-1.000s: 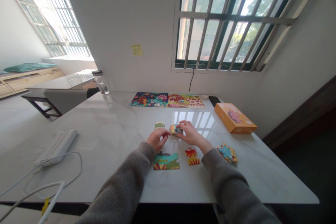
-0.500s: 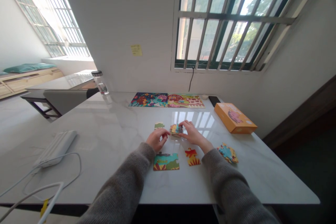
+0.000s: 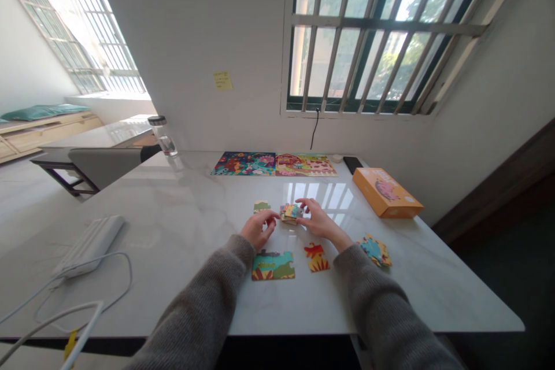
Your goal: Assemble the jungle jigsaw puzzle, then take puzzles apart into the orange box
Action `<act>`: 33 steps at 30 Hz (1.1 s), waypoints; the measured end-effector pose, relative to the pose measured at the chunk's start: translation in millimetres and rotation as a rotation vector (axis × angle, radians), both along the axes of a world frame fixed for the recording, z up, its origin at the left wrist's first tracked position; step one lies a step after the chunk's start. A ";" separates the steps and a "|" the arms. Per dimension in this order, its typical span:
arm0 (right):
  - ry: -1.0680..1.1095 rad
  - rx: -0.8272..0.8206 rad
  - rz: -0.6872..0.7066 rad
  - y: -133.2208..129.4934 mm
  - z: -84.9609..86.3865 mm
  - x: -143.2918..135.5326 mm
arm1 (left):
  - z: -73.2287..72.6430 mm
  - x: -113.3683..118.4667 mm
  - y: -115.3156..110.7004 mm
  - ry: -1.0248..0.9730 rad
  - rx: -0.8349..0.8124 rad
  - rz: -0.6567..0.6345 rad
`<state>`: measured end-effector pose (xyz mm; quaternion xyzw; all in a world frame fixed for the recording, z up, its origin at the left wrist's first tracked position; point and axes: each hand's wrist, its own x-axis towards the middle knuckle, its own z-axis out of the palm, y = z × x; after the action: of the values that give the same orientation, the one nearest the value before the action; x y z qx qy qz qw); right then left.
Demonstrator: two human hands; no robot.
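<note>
In the middle of the table lies a small stack of puzzle pieces [image 3: 288, 213]. My right hand [image 3: 318, 219] is at its right side, thumb and forefinger around the edge of a greyish puzzle piece [image 3: 300, 211]. To the left, my left hand [image 3: 259, 229] has its forefinger at the stack's edge, thumb apart and nothing visible in it. Behind it lies a green puzzle piece [image 3: 261, 206], partly covered. Nearer me are a joined crocodile section [image 3: 273, 266] and a red-and-yellow section [image 3: 316, 258]. A loose pile of pieces [image 3: 375, 250] sits beside my right forearm.
Two colourful picture sheets [image 3: 243, 163] lie along the wall. An orange box [image 3: 387, 192] and a black phone [image 3: 353, 164] are at the right. A water bottle [image 3: 163, 137] stands at the back left, and a white power strip [image 3: 91, 245] with cables lies at the left.
The top of the stack shows a different picture, with purple and yellow at its left. My right fingers have parted slightly; both hands stay about the same place. The view has shifted slightly.
</note>
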<state>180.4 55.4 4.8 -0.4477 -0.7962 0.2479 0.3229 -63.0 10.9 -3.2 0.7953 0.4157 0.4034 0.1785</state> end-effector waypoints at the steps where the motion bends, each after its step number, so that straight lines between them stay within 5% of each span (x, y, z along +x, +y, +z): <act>1: -0.006 -0.001 0.001 -0.2 -0.2 0.7 | 0.1 0.2 -0.3 -0.003 -0.004 -0.002; 10: 0.152 0.142 0.060 -27.4 23.1 -20.8 | 4.0 3.2 3.2 -0.431 -0.288 -0.041; 17: 0.220 0.186 0.116 -52.8 17.2 -53.2 | 6.2 3.2 4.9 -0.681 -0.386 -0.104; 24: 0.410 -0.038 0.070 -45.5 7.7 -46.9 | 7.6 2.5 -1.5 -0.451 -0.293 -0.116; 33: 0.715 -0.271 0.035 -41.2 -3.8 -55.4 | 13.3 -4.6 -14.0 0.062 0.291 0.065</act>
<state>124.9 14.1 0.9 -0.3579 -0.6006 0.4969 0.5141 -67.6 -3.1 10.1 0.8109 0.3837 0.4404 0.0354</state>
